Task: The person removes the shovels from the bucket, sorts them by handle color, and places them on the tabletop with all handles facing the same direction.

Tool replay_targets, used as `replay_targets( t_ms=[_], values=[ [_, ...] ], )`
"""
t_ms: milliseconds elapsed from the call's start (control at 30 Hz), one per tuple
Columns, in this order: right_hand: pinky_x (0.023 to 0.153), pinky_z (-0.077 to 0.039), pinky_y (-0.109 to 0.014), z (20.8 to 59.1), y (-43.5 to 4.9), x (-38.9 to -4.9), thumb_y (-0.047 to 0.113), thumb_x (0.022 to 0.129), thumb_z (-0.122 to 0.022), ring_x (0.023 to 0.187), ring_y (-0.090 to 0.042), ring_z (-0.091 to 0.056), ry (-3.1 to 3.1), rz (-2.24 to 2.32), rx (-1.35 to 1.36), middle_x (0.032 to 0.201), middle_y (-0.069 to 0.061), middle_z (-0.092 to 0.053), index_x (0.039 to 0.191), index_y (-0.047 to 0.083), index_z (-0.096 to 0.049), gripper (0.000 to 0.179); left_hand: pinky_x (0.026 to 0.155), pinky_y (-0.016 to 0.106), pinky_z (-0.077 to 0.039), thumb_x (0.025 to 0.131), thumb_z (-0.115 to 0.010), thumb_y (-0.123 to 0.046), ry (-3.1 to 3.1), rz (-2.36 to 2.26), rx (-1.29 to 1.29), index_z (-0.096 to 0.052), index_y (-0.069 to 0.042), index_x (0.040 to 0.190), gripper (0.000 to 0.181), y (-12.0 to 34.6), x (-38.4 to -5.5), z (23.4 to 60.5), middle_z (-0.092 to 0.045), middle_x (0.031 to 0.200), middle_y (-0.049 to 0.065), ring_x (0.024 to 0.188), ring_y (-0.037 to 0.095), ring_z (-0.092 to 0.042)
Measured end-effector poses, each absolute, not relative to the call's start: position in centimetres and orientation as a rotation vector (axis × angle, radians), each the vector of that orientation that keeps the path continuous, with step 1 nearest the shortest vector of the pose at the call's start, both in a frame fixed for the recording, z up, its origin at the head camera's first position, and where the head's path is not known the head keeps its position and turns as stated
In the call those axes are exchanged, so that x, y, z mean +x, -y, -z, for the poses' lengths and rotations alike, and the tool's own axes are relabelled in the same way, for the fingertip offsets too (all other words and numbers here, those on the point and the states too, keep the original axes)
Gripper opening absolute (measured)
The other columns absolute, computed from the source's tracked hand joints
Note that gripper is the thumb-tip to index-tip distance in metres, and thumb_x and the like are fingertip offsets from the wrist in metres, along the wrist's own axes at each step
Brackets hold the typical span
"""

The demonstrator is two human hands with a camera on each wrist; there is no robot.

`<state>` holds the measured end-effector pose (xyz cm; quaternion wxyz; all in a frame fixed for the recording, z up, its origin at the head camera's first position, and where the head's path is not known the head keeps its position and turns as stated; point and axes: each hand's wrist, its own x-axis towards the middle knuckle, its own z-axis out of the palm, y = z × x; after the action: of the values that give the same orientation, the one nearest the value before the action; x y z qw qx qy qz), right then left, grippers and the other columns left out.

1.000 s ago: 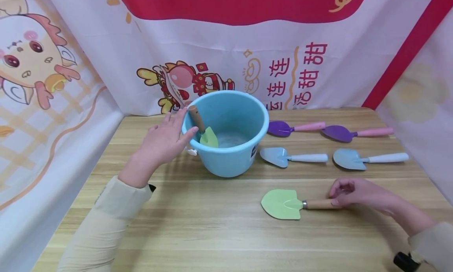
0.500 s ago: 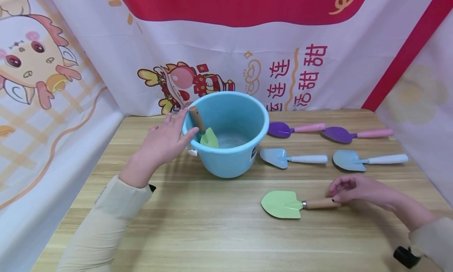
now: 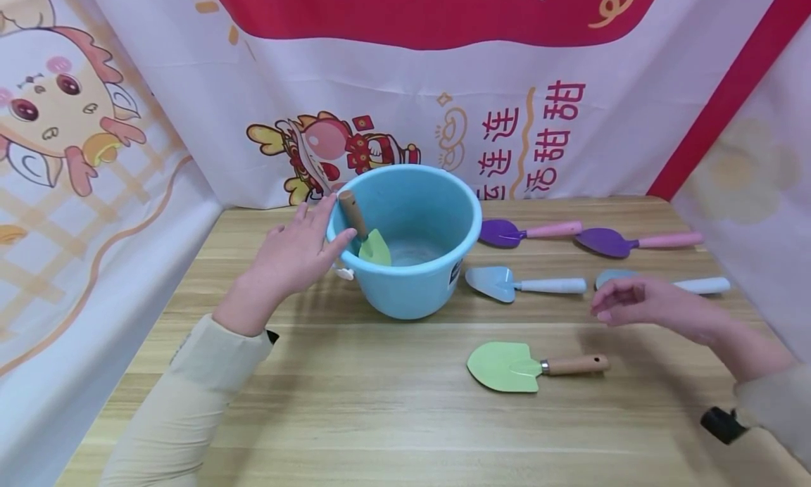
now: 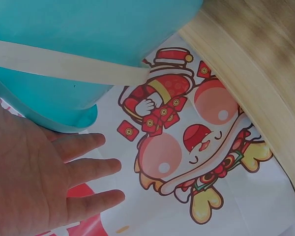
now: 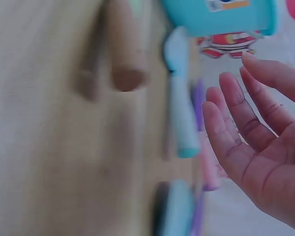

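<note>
My left hand [image 3: 298, 251] rests on the left rim of a light blue bucket [image 3: 412, 290], its fingers fairly straight along the outside in the left wrist view. Inside the bucket a green trowel [image 3: 376, 248] leans with its wooden handle up against the rim. My right hand [image 3: 659, 307] hovers over the table with loosely bent fingers and nothing in them. It partly hides a blue trowel with a white handle [image 3: 703, 285]. Nearer to me a second green trowel [image 3: 507, 367] lies flat, its wooden handle pointing right.
Another blue trowel [image 3: 497, 283] lies right of the bucket. Behind it are two purple trowels with pink handles, one nearer the bucket [image 3: 500, 233] and one farther right [image 3: 605, 241]. Printed cloth [image 3: 393, 86] hangs behind the wooden table [image 3: 380, 416] and at both sides.
My right hand has left the wooden handle of the green trowel on the table and risen away from me toward the right blue trowel. The left hand and bucket stay put.
</note>
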<state>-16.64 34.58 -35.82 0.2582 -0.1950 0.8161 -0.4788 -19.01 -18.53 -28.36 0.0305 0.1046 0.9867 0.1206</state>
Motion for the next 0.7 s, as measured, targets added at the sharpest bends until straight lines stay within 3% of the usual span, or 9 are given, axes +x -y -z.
replay_targets(
  t_ms=[200,433,700],
  values=[
    [0.083,-0.058,-0.024,32.6,-33.8,-18.0,0.000,0.100,-0.062,0.097,-0.015,-0.069,-2.332,1.348,-0.609,0.108,-0.007,-0.073,0.118,0.004,-0.066,0.019,0.112,0.078,-0.014,0.103,-0.030,-0.068,-3.038,-0.368,0.320,-0.004,-0.016,0.166,0.086,18.6,-19.0,28.4,-0.017,0.169,0.017,0.153,0.048,-0.008],
    [0.077,-0.059,-0.025,28.5,-32.0,-19.8,0.002,0.098,-0.066,0.091,-0.019,-0.069,-2.511,1.346,-0.626,0.106,-0.005,-0.072,0.119,0.012,-0.070,0.023,0.113,0.078,-0.008,0.103,-0.032,-0.066,-3.045,-0.359,0.310,-0.005,-0.017,0.167,0.085,18.6,-19.0,28.2,-0.017,0.169,0.017,0.153,0.048,-0.007],
    [0.084,-0.059,-0.027,23.9,-29.0,-20.5,0.006,0.099,-0.066,0.101,-0.023,-0.070,-2.548,1.384,-0.712,0.112,-0.009,-0.071,0.124,0.005,-0.066,0.024,0.112,0.078,-0.012,0.103,-0.033,-0.066,-3.037,-0.350,0.306,-0.003,-0.016,0.166,0.085,18.6,-18.8,28.3,-0.017,0.169,0.018,0.153,0.048,-0.007]
  ],
)
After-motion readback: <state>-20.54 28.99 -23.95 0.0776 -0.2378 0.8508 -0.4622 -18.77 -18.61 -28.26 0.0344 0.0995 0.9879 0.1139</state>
